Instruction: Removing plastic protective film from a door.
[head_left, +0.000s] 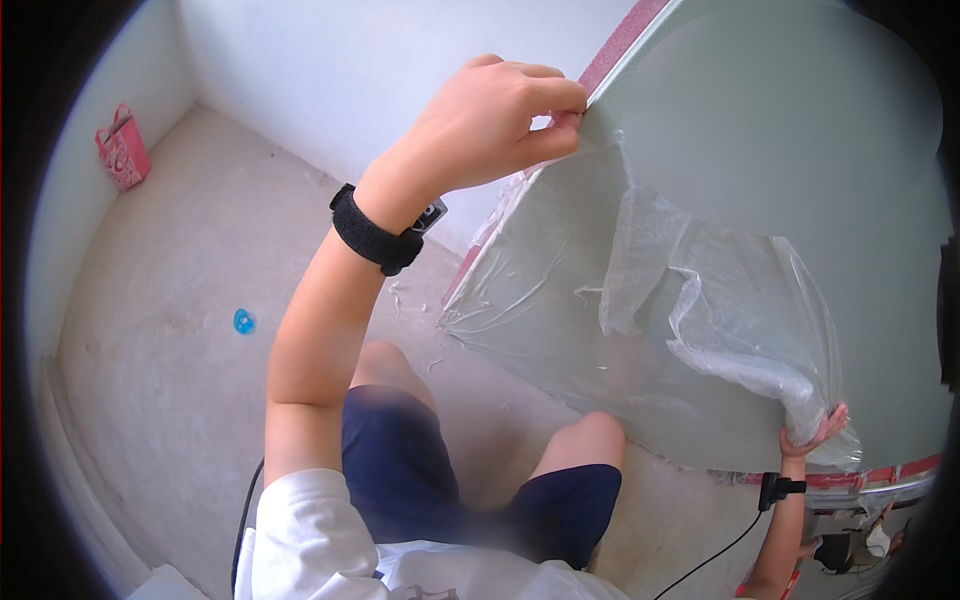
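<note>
A large grey-green panel (750, 172), possibly glass, fills the right side, with a pinkish-red strip (619, 41) along its edge. Clear plastic film (525, 292) clings to its lower left part, wrinkled near the corner. Beyond that, the film hangs loose in folds (739, 322). My left hand (510, 120) pinches at the upper left edge, thumb and fingertips together where film meets the edge; my fingers partly hide the pinched spot. At the lower right, my right hand (814, 435) holds a gathered bunch of the loose film, some fingers extended.
A pink bag (124, 150) stands by the wall at the far left. A small blue ring-shaped object (244, 321) and whitish scraps (396, 296) lie on the concrete floor. A black cable (712, 559) runs from my right wrist strap. Lower right, a person (832, 551) appears, perhaps reflected.
</note>
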